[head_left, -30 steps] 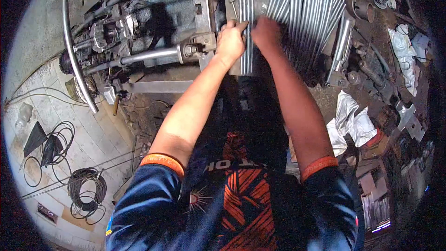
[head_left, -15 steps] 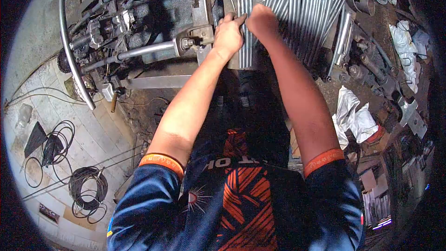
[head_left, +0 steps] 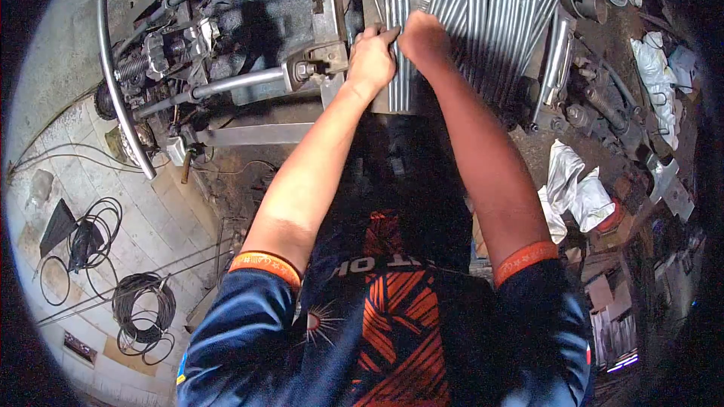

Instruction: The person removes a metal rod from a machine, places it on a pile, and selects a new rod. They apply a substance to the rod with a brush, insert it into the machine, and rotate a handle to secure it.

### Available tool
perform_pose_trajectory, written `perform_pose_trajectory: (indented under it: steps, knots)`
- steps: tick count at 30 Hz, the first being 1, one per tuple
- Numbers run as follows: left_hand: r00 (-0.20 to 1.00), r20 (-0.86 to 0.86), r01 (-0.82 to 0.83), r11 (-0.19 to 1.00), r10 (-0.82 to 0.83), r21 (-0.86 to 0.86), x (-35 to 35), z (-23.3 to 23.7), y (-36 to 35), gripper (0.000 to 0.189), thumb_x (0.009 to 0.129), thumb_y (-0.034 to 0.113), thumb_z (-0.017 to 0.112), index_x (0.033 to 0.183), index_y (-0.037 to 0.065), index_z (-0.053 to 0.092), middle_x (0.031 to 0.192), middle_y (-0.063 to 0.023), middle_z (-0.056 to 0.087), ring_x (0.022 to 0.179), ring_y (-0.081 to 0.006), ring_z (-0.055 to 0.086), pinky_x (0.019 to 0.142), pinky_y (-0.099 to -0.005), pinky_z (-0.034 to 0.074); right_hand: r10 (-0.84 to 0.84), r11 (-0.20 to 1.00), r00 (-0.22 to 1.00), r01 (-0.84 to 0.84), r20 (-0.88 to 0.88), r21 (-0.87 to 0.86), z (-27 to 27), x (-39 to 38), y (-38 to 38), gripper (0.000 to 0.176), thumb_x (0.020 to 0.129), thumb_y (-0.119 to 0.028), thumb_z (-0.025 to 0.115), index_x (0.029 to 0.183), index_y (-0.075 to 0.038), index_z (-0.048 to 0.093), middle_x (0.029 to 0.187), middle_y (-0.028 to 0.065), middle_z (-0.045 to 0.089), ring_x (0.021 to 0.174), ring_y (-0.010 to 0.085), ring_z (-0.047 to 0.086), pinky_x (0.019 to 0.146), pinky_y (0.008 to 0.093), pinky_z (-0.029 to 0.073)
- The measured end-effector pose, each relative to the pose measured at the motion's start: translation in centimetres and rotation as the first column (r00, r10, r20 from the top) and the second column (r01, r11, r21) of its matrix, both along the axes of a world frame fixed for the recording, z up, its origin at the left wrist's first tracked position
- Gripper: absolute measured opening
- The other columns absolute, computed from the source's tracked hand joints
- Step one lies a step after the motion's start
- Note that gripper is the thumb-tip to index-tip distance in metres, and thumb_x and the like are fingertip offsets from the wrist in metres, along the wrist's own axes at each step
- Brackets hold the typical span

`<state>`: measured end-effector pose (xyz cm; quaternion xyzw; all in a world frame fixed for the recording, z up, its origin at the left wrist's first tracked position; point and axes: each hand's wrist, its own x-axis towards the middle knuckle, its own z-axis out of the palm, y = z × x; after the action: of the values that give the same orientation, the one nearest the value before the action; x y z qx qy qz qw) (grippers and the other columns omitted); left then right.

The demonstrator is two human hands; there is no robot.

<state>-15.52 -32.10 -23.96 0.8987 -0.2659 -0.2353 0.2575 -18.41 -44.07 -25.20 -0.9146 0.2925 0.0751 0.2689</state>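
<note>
A row of several thin metal rods (head_left: 397, 90) lies lengthwise on the bench in front of me. My left hand (head_left: 371, 62) rests against the row's left side, fingers lying down on the bench and thumb stretched over the rods. Right beside it, my right hand (head_left: 424, 39) is closed in a fist over the row's right side. What the fist holds is hidden; a small grey metal piece (head_left: 425, 3) shows just above it. Farther right, a large fanned pile of metal rods (head_left: 494, 26) covers the bench. A bolt-like pin (head_left: 375, 0) lies left of the row.
At the left stands a machine with a threaded screw (head_left: 130, 69) and a steel bar (head_left: 241, 81). A curved tube (head_left: 121, 90) and coiled black cable (head_left: 143, 313) lie farther left. A short pipe piece (head_left: 588, 1) and white cloth (head_left: 577, 188) are at the right.
Both hands stay at the row of rods. The right fist has shifted very slightly down; the rods look unmoved.
</note>
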Motion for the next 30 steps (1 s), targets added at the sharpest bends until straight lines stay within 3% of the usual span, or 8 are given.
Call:
perform_pose_trajectory:
  steps: [9, 18, 21, 23, 28, 30]
  knots:
    - [1.000, 0.013, -0.011, 1.000, 0.011, 0.009, -0.3, -0.1, 0.0, 0.039, 0.080, 0.006, 0.050, 0.116, 0.011, 0.064, 0.121, -0.0209, 0.055, 0.108, -0.0402, 0.053, 0.097, -0.0451, 0.042, 0.064, 0.998, 0.993, -0.061, 0.103, -0.025, -0.8, -0.3, -0.1, 0.012, 0.075, -0.011, 0.059, 0.075, 0.000, 0.064, 0.079, 0.0241, 0.065, 0.078, 0.0394, 0.066, 0.071, 0.0465, 0.053]
    - [1.000, 0.024, -0.007, 1.000, 0.007, 0.019, -0.3, -0.1, 0.1, 0.044, 0.078, 0.007, 0.056, 0.122, 0.014, 0.060, 0.125, -0.0190, 0.053, 0.110, -0.0392, 0.052, 0.097, -0.0467, 0.042, 0.031, 0.999, 0.993, -0.032, 0.116, 0.013, -1.8, -1.0, 0.0, 0.014, 0.076, -0.012, 0.059, 0.080, 0.000, 0.063, 0.080, 0.0242, 0.064, 0.078, 0.0400, 0.064, 0.071, 0.0478, 0.052]
    - [1.000, -0.007, -0.009, 0.999, 0.008, -0.041, -0.3, 0.0, 0.3, 0.048, 0.077, 0.009, 0.062, 0.124, 0.014, 0.058, 0.122, -0.0241, 0.052, 0.113, -0.0418, 0.050, 0.098, -0.0457, 0.040, 0.006, 1.000, 0.997, -0.008, 0.081, 0.026, -1.9, -1.2, 0.2, 0.013, 0.076, -0.012, 0.058, 0.080, 0.000, 0.063, 0.080, 0.0243, 0.064, 0.078, 0.0398, 0.064, 0.071, 0.0483, 0.052]
    - [0.995, 0.041, 0.081, 0.988, -0.087, 0.134, -0.8, 1.3, 0.0, 0.048, 0.078, 0.007, 0.056, 0.126, 0.014, 0.057, 0.131, -0.0180, 0.048, 0.117, -0.0370, 0.047, 0.099, -0.0481, 0.039, 0.008, 1.000, 0.997, -0.010, 0.082, 0.029, -1.8, -1.3, 0.3, 0.014, 0.078, -0.013, 0.057, 0.080, 0.000, 0.063, 0.081, 0.0243, 0.064, 0.078, 0.0398, 0.064, 0.071, 0.0486, 0.051]
    - [0.983, 0.020, 0.164, 0.927, -0.181, 0.338, -1.5, 1.8, -0.6, 0.059, 0.076, 0.005, 0.058, 0.133, 0.018, 0.050, 0.139, -0.0183, 0.039, 0.124, -0.0361, 0.042, 0.103, -0.0514, 0.035, 0.007, 1.000, 0.999, -0.008, 0.045, 0.030, -1.2, -1.7, 0.7, 0.017, 0.081, -0.015, 0.054, 0.080, 0.000, 0.062, 0.081, 0.0238, 0.064, 0.079, 0.0409, 0.064, 0.071, 0.0494, 0.051]
    - [0.980, -0.016, 0.188, 0.902, -0.198, 0.390, -1.9, 1.6, -0.5, 0.066, 0.075, 0.006, 0.061, 0.137, 0.021, 0.045, 0.142, -0.0186, 0.035, 0.128, -0.0362, 0.039, 0.105, -0.0533, 0.033, -0.024, 0.993, 1.000, 0.025, -0.010, 0.113, -0.4, -2.2, 0.8, 0.020, 0.081, -0.017, 0.055, 0.085, 0.001, 0.064, 0.085, 0.0235, 0.065, 0.081, 0.0416, 0.064, 0.073, 0.0490, 0.050]
